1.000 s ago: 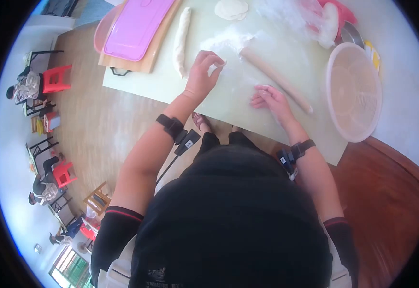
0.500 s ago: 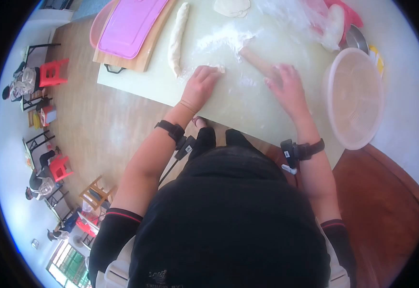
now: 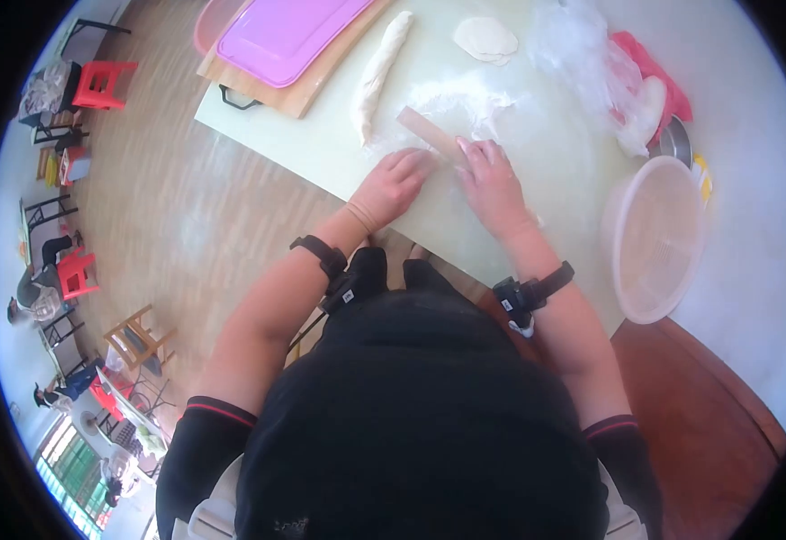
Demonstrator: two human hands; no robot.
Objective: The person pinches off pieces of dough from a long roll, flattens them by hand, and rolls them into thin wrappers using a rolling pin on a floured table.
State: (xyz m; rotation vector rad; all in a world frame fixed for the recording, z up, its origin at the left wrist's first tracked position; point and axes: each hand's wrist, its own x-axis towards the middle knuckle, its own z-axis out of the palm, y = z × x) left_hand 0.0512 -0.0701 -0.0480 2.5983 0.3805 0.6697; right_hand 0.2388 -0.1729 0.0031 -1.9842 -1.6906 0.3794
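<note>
My right hand (image 3: 492,184) is closed around the near end of a wooden rolling pin (image 3: 427,130), which slants away to the upper left across the floured table. Close beside it, my left hand (image 3: 397,184) has its fingers pinched together by the pin, on a small piece of dough that is mostly hidden. A long rope of dough (image 3: 382,76) lies beyond my left hand. Farther back, several thin round dough wrappers (image 3: 485,40) are stacked. Loose white flour (image 3: 478,94) is spread between the wrappers and my hands.
A pink tray lid (image 3: 289,36) lies on a wooden board (image 3: 298,97) at the left. Right of my hands stand a pale plastic basin (image 3: 654,243), a metal bowl (image 3: 677,141) and plastic bags (image 3: 582,54). Red stools (image 3: 103,85) and people are across the room.
My right hand has brought the rolling pin leftward, close to my left hand. My left hand stays pinched near the dough rope. The whole view has shifted a little.
</note>
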